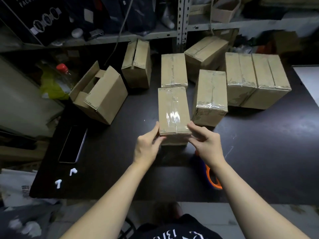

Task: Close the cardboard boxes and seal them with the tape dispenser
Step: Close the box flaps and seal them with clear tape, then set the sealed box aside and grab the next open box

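Left hand (pixel 148 145), right hand (pixel 205 144) grasp near corners of taped box (pixel 173 111), which sits between them on black table (pixel 259 144). I judge this one sealed. Next: park it, pull open box (pixel 101 94) from far left. Tape dispenser (pixel 213 180) lies under right forearm.

A dark table (pixel 259 152) stands before cluttered grey metal shelving (pixel 181 23) in dim light, pale floor (pixel 198 207) below.

Brown boxes (pixel 174 109), black table (pixel 259 152), orange dispenser (pixel 213 180)
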